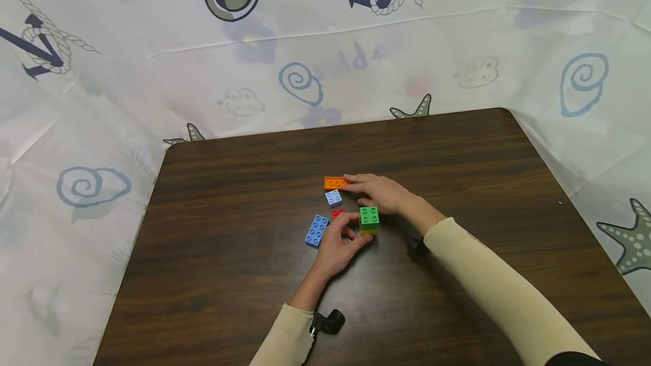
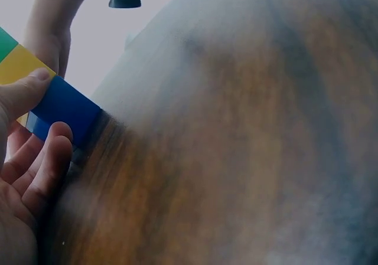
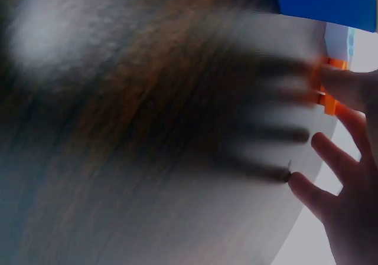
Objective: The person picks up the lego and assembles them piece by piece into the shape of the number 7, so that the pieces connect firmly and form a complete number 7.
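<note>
My left hand (image 1: 335, 247) grips a stack of toy building bricks between thumb and fingers. A green brick (image 1: 369, 216) tops the stack, above a yellow brick (image 2: 23, 65) and a blue brick (image 2: 66, 108) at its bottom. In the left wrist view the thumb presses the yellow brick. Beyond the stack, my right hand (image 1: 383, 192) reaches over the table with fingers extended, its fingertips on the right end of an orange brick (image 1: 333, 183). In the right wrist view the fingers are spread, the nearest overlapping the orange brick (image 3: 331, 104).
A small light-blue brick (image 1: 333, 197) lies just in front of the orange one. A red brick (image 1: 337, 213), partly hidden, shows behind my left fingers. Left of that hand lies a longer blue brick (image 1: 317, 230). All sit on a dark wooden table (image 1: 229, 242) before a printed curtain (image 1: 203, 83).
</note>
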Demonstrator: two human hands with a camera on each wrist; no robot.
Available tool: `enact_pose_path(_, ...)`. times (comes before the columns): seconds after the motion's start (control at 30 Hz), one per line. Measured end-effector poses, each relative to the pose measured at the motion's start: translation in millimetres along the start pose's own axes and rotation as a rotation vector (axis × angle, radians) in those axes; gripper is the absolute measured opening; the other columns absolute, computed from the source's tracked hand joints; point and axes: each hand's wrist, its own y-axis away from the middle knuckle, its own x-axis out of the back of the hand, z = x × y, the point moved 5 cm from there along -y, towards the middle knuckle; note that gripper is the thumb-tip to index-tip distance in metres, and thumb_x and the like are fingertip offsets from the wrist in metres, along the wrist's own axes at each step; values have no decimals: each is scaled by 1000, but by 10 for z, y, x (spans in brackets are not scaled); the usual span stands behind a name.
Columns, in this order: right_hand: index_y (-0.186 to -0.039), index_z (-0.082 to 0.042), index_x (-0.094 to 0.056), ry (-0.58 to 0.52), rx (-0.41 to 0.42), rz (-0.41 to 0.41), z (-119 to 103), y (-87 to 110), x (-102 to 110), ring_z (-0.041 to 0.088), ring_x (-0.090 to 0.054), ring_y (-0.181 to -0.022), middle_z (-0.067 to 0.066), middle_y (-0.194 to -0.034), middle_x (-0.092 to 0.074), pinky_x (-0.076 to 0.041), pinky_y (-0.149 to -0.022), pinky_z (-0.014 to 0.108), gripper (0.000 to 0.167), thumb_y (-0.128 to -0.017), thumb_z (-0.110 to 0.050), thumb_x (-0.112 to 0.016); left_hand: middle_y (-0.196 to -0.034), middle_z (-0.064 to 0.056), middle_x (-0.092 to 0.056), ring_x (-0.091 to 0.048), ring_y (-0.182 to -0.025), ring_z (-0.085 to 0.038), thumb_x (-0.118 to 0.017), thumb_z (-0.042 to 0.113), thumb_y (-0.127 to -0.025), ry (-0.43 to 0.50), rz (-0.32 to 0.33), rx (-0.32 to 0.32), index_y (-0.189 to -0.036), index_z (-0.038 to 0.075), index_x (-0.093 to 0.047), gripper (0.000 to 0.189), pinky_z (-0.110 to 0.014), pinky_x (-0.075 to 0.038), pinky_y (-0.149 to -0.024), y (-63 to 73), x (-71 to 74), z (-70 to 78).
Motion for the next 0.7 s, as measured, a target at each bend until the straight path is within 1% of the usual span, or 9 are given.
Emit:
enact_pose_path(0.07,-133,-15,-62,41,-38,21,23,5,3,28,-44,-132,5,-148,-45,-39,-104,50,37,-97,-21,-64,-105,3,-63,-61,-71,-15,-81,20,-82,1,-1,4,-117,19,-64,39,-27,-50,-63,-5,-10,-2)
enact_pose_path(0.17,-108,-18,-71,108,-91,84,47,28,37,22,-56,-107,1,-126,-57,-49,-88,42,21,-92,-32,-70,-106,1,-63,-61,-72,-18,-81,18,-82,-8,-4,18,-118,16,-64,40,-25,-48,-62,-8,-21,-6)
enact_pose_path(0.23,-94,-19,-71,153,-124,109,62,53,51,18,-56,-89,-2,-111,-59,-50,-75,36,19,-88,-37,-74,-106,-2,-63,-61,-72,-20,-80,15,-83,-16,-7,29,-119,13,-64,40,-24,-47,-61,-7,-19,13)
enact_pose_path(0.33,-85,-20,-68,185,-165,120,90,98,47,16,-51,-74,-4,-96,-59,-46,-63,31,23,-85,-41,-76,-106,-5,-63,-61,-72,-23,-79,11,-83,-12,-13,33,-118,9,-63,38,-23,-47,-62,13,26,184)
enact_pose_path(0.4,-91,-19,-69,178,-188,121,114,131,36,16,-52,-72,-3,-94,-60,-46,-63,32,24,-84,-40,-77,-106,-7,-63,-62,-72,-25,-79,8,-83,-3,-21,26,-117,6,-63,37,-24,-47,-63,23,53,298)
enact_pose_path(0.47,-103,-18,-69,150,-207,119,132,163,27,16,-56,-78,-2,-100,-64,-50,-70,35,30,-84,-39,-77,-105,-7,-63,-61,-71,-24,-78,7,-84,9,-19,12,-116,5,-63,36,-24,-48,-63,36,78,402)
enact_pose_path(0.53,-119,-17,-66,111,-219,116,140,193,26,18,-58,-82,0,-107,-66,-51,-74,38,40,-85,-37,-76,-105,-7,-63,-61,-71,-24,-78,7,-83,11,-16,4,-116,5,-63,35,-25,-47,-62,39,78,409)
enact_pose_path(0.57,-126,-18,-63,91,-224,113,143,207,28,18,-58,-82,0,-105,-66,-51,-74,38,44,-87,-35,-74,-105,-7,-63,-61,-71,-24,-78,7,-84,11,-15,-1,-116,5,-63,35,-25,-47,-62,39,80,412)
enact_pose_path(0.7,-136,-20,-57,-36,-233,117,134,247,85,15,-51,-63,-2,-83,-62,-44,-60,33,42,-95,-26,-63,-107,-5,-63,-60,-70,-23,-80,11,-83,1,-3,-9,-118,9,-64,39,-25,-47,-61,17,33,190)
